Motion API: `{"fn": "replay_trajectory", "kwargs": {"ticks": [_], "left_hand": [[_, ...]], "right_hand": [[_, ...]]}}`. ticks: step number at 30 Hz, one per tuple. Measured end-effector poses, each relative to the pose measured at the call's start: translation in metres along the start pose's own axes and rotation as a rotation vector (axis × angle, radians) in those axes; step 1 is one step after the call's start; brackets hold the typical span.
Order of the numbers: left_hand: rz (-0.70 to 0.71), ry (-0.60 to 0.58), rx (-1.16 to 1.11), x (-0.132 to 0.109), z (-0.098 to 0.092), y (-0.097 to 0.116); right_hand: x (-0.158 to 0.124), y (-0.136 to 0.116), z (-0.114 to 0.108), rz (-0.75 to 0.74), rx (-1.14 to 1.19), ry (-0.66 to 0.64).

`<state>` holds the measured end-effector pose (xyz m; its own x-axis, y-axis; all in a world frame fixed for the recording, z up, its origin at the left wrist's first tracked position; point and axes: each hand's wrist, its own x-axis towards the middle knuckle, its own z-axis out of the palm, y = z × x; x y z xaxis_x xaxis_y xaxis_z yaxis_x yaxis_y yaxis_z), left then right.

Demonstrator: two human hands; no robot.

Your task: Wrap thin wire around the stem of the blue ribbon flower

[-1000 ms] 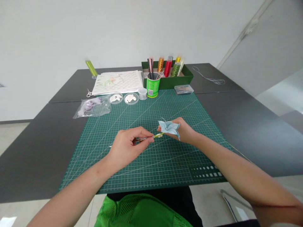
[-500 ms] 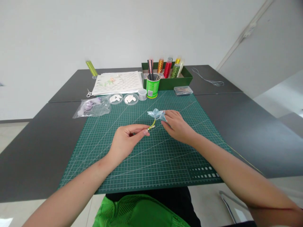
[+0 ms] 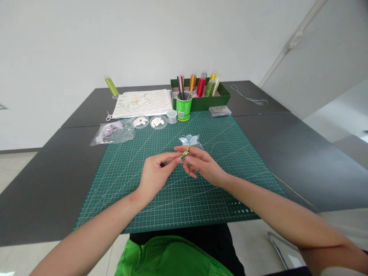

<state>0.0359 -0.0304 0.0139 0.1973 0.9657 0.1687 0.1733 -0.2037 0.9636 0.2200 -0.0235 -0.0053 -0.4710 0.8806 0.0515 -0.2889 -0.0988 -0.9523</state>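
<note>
A pale blue artificial flower (image 3: pixel 189 140) with pointed petals is held over the cutting mat (image 3: pixel 138 199). Its short yellow-green stem (image 3: pixel 185 152) points down toward me. The lower end of that stem is pinched between thumb and index finger of my left hand (image 3: pixel 158 168). My right hand (image 3: pixel 205 164) closes on the stem from the right, just under the petals, index finger behind and thumb in front. Something small and shiny sits by the stem between my fingertips, too small to make out. A thin yellowish thread (image 3: pixel 284 184) lies across the mat's right side.
Behind the mat stand a green can (image 3: pixel 184 108) with sticks, a green box (image 3: pixel 202 102) of thread spools, and a clear case (image 3: pixel 220 111). Dishes of white pieces (image 3: pixel 158 122), a plastic bag (image 3: pixel 113 131), scissors (image 3: pixel 108 116) and white sheets (image 3: pixel 143 102) lie left.
My right hand has moved from the petals down and left to the stem, its fingers closing there. My left hand keeps its pinch, and the view has shifted slightly.
</note>
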Motion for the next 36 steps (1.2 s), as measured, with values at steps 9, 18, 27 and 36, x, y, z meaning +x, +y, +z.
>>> {"fn": "replay_trajectory", "kwargs": {"ticks": [9,18,27,36], "left_hand": [[-0.031,0.039,0.017,-0.0037,0.0057,0.0006],[-0.109,0.039,-0.072,-0.0026,0.0063,0.0004],[-0.151,-0.002,-0.160,0.0001,0.0036,0.0005],[-0.211,-0.213,-0.211,0.0034,-0.0011,0.0002]], "right_hand": [[0.0027,0.0024,0.0015,-0.102,-0.212,0.260],[0.0051,0.0059,0.0013,-0.204,-0.329,0.348],[0.0050,0.0035,-0.0018,-0.174,-0.311,0.315],[0.0036,-0.0017,-0.0026,-0.144,-0.316,0.283]]}}
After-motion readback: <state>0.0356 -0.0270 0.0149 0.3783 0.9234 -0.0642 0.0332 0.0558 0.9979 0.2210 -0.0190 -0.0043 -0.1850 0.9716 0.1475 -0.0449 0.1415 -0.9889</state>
